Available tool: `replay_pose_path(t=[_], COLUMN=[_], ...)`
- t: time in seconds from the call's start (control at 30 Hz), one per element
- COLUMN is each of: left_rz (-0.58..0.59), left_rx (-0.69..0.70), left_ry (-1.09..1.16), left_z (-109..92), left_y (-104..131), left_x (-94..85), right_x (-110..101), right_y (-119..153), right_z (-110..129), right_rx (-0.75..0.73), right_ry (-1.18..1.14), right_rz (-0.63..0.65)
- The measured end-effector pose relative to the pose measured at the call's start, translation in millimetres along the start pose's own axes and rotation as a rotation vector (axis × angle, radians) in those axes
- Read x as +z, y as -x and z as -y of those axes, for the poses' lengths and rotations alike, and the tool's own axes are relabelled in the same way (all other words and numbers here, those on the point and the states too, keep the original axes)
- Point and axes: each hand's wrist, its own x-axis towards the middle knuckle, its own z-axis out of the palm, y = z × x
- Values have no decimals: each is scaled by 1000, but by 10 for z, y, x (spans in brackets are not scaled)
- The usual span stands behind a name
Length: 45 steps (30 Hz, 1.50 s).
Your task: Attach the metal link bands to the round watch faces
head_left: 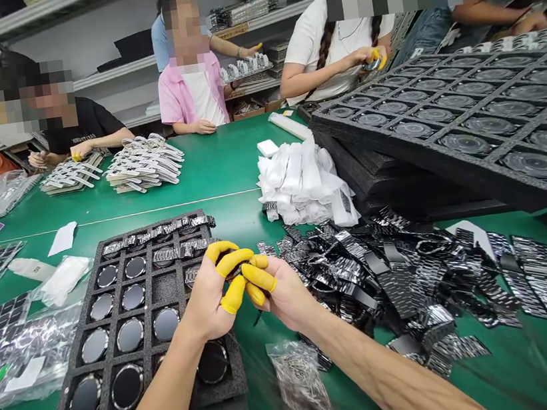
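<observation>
My left hand and my right hand, both with yellow finger cots, meet over the right edge of the foam tray. Their fingers close together around a small dark watch, mostly hidden by the fingertips. Round black watch heads sit in the tray's compartments. Black link watch bands lie across its far rows, with watch heads. To the right of my hands spreads a loose heap of black link bands. A clear bag of small metal pins lies below my right hand.
White wrapped pieces are piled beyond the bands. A large foam tray of round watch parts rests on a stack at right. Plastic sheets cover the left side. Several people sit or stand across the green table, with white strip piles.
</observation>
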Motion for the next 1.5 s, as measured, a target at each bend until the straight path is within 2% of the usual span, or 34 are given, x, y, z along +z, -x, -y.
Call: replay_pose_path(t=[0.1,0.27,0.4,0.57,0.63,0.8,0.93,1.17,1.5], left_rz=[-24,8,4,2,-5,-35,-66,-43,-45], left_rx=[8,-26,2,-10,-1,9,25,-12,38], left_ry=[61,149,126,185,154,-2,16,104,13], left_z=[-10,-20,-11,-1,3,21,23,-9,-6], left_y=[-15,-13,0,0,6,25,15,6,11], left_x=[32,14,11,23,24,39,56,47,50], right_x=[2,10,2,-18,-10,29,32,35,20], right_y=[17,31,20,14,17,25,31,44,41], right_z=[-2,13,22,46,51,20,2,33,45], right_rx=[7,0,4,61,79,49,32,22,52], right_ry=[28,55,22,-80,-117,-47,-13,40,-6], right_rz=[2,-13,-24,62,68,-26,-23,-25,-10])
